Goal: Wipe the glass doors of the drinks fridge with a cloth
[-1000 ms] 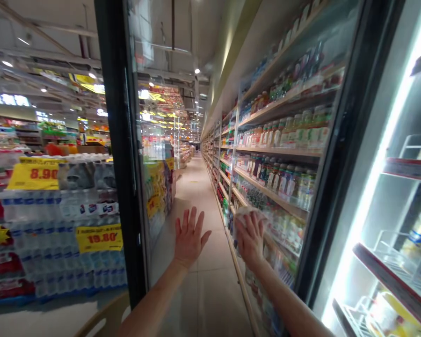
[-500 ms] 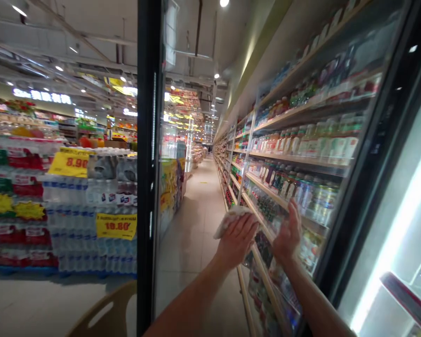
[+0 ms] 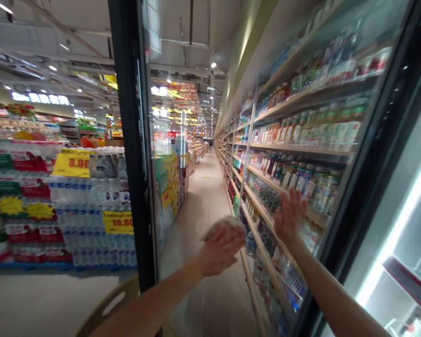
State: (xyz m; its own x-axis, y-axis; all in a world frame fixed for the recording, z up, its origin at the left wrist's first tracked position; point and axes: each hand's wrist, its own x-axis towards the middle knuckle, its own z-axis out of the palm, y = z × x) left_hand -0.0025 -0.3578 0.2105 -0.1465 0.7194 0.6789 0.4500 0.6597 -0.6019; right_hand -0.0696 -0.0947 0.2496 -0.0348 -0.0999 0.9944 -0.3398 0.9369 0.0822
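Note:
My left hand (image 3: 218, 255) presses a pale cloth (image 3: 222, 226) against the glass door (image 3: 182, 262), low and near its middle. The hand is somewhat smeared by motion, with its fingers over the cloth. Farther right, my right hand (image 3: 290, 217) has its fingers spread and its palm toward the same pane, seemingly touching it; nothing is in it. The door's black frame runs along the left (image 3: 128, 135) and the right. Shelves of bottled drinks (image 3: 294, 175) appear in the glass, behind my right hand.
A tan chair back (image 3: 108, 309) stands at the lower left, close to the door frame. Beyond it are stacked packs of bottled water (image 3: 91, 234) with yellow price signs (image 3: 72, 163). The lit cooler interior (image 3: 400, 224) lies at the right edge.
My left hand and the cloth have moved left and slightly down across the glass. My right hand has shifted up a little, fingers more spread. The door's left frame now appears farther left and tilted.

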